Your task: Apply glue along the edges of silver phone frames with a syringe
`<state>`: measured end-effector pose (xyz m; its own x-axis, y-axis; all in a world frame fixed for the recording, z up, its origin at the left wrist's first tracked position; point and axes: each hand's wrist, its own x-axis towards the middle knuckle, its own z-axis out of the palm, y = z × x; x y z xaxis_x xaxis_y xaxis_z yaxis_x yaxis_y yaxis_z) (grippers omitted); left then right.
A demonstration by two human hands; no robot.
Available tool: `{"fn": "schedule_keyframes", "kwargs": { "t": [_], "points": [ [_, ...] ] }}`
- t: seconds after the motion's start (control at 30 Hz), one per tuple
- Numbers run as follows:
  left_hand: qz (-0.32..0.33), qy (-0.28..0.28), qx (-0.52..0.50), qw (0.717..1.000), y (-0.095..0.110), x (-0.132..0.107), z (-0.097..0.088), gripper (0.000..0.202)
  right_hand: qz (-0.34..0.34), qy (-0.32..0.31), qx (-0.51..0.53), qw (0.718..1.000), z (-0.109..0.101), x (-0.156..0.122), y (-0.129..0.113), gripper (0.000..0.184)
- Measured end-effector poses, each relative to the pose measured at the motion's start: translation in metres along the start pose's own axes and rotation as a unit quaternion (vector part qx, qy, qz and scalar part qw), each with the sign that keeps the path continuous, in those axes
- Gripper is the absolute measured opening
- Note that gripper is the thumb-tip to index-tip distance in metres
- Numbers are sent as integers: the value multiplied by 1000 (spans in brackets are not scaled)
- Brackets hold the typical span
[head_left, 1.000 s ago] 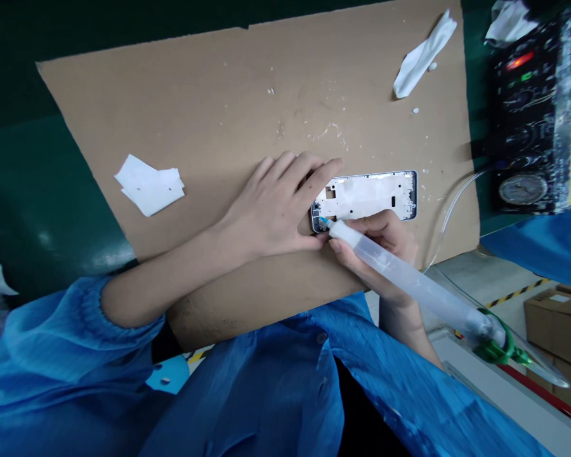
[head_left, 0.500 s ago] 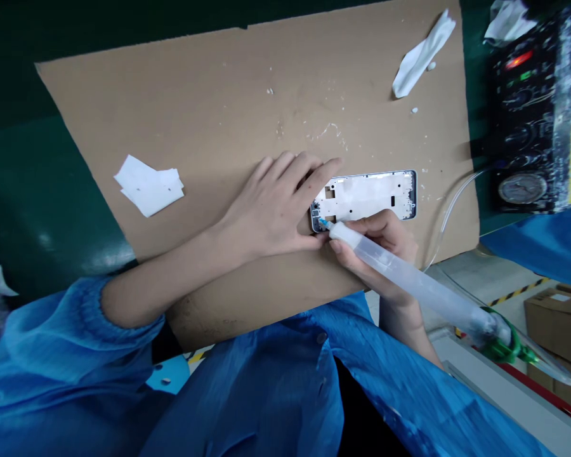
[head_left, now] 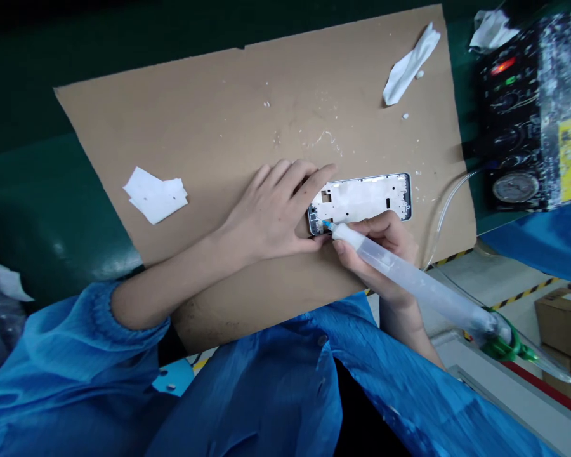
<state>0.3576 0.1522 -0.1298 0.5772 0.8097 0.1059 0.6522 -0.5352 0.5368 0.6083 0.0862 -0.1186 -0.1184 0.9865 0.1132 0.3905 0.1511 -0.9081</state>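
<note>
A white phone frame [head_left: 366, 197] lies flat on a brown cardboard sheet [head_left: 209, 120]. My left hand [head_left: 276, 212] rests on the cardboard with fingers stretched out, its fingertips and thumb pressing the frame's left end. My right hand [head_left: 380, 254] is closed around a clear glue syringe [head_left: 409, 279], held like a pen. The syringe's blue tip [head_left: 327, 224] touches the frame's lower left corner. A green fitting [head_left: 502, 343] caps the syringe's rear end.
A folded white wipe [head_left: 156, 195] lies left on the cardboard, a crumpled one [head_left: 409, 63] at the top right. A black dispenser box with a gauge [head_left: 518, 127] stands at the right, with a clear hose [head_left: 450, 203] leading from it. Cardboard boxes [head_left: 564, 317] sit on the floor.
Both hands and the syringe stay on the frame's left end. The whole view has shifted slightly as my head moved.
</note>
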Motion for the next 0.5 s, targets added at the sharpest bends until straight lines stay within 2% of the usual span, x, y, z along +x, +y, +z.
{"fn": "schedule_keyframes", "kwargs": {
  "t": [0.13,0.23,0.33,0.4,0.43,0.5],
  "points": [
    [0,4,2,1000,2,0,-2,90,18,62,17,998,5,-2,-5,30],
    [-1,4,6,1000,4,-2,-4,85,14,137,14,990,6,-3,-5,34],
    [10,-3,14,1000,1,-1,-9,89,23,220,47,974,4,-5,1,40],
    [0,-21,21,1000,-11,2,-16,95,36,247,100,963,5,-5,7,43],
    [-25,-25,29,999,-21,4,-22,96,47,251,125,959,6,-6,10,44],
    [-117,14,64,991,-47,10,-38,96,58,271,171,946,10,-5,14,46]
  ]
}}
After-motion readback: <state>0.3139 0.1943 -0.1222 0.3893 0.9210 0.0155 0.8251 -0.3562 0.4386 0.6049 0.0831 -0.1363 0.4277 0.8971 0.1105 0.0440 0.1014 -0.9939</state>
